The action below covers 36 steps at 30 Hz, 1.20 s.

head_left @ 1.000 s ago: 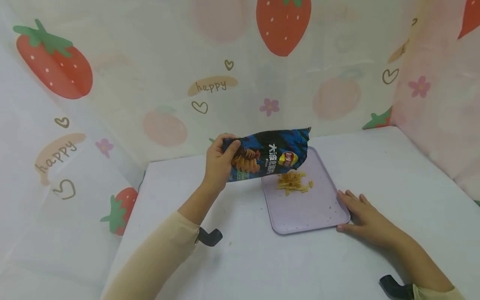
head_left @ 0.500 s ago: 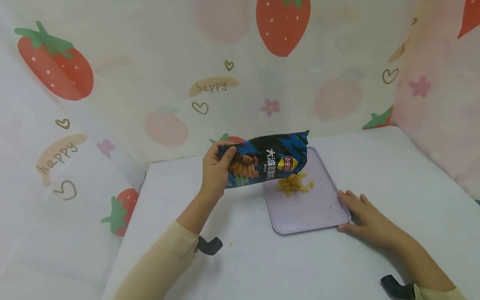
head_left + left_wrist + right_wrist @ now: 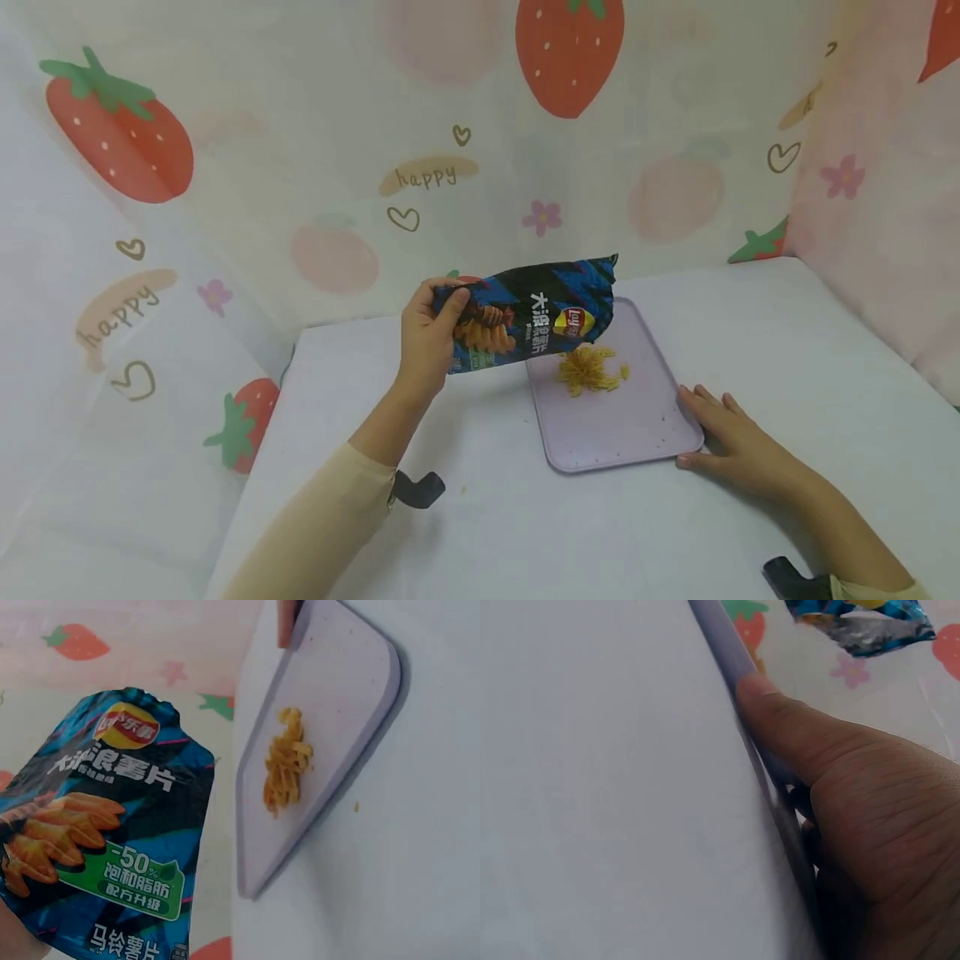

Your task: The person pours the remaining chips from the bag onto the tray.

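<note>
My left hand [image 3: 427, 340] grips one end of a blue and black chip bag [image 3: 536, 312], thumb on its printed front. Held sideways, the bag hangs above the far left part of a lilac tray [image 3: 615, 429]. Its torn, ragged end points right, and silver lining [image 3: 877, 636] shows there in the right wrist view. Below the bag, a small heap of yellow chip pieces [image 3: 587, 371] lies on the tray. At the tray's near right corner rests my right hand [image 3: 742, 446], fingers extended along the side and thumb [image 3: 780, 712] against the near edge.
The tray lies on a white-covered table [image 3: 495, 533]. Dark crumbs dot the tray, and a small crumb [image 3: 357, 806] lies on the cloth beside it. A strawberry-patterned curtain [image 3: 480, 100] rises behind the table and on both sides.
The bag has dipped slightly and come up again, ending a little further left with my left hand. My right hand stays at the tray's corner.
</note>
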Tool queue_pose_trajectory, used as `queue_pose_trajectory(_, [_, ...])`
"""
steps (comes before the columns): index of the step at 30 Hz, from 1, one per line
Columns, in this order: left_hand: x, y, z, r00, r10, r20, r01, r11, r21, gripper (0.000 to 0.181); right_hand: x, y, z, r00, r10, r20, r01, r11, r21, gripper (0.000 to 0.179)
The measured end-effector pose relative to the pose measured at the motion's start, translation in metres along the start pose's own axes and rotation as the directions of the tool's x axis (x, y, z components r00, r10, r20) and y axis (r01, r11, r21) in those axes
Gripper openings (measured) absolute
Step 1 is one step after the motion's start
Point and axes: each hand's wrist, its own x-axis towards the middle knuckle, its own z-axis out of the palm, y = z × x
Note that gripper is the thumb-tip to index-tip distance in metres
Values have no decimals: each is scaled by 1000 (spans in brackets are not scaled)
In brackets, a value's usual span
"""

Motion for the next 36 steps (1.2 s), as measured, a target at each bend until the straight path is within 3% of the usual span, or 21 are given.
queue_pose_trajectory(5, [-3, -2, 1, 1000, 9, 4, -9, 1000, -16, 14, 0, -1, 1, 1000, 17, 16, -17, 1000, -5, 100])
queue_pose_trajectory(10, [1, 8, -2, 1000, 16, -12, -17, 999, -31, 12, -2, -2, 1, 1000, 4, 1, -4, 1000, -12, 98])
queue_pose_trajectory(17, [6, 11, -3, 1000, 20, 24, -20, 1000, 4, 12, -3, -4, 2, 1000, -4, 4, 4, 1000, -2, 99])
queue_pose_trajectory(21, [5, 7, 0, 998, -11, 68, 11, 1000, 6, 12, -2, -3, 4, 1000, 17, 7, -17, 1000, 2, 100])
queue_pose_trajectory(26, [6, 4, -1, 1000, 15, 6, -15, 1000, -8, 15, -1, -2, 3, 1000, 14, 10, -15, 1000, 3, 100])
queue_pose_trajectory(32, [-2, -14, -3, 994, -98, 37, 96, 994, 55, 14, 0, -3, 0, 1000, -4, 5, 4, 1000, -14, 100])
queue_pose_trajectory(36, [2, -4, -4, 998, -55, 17, 54, 998, 33, 15, -3, -2, -1, 1000, -17, 0, 17, 1000, -26, 99])
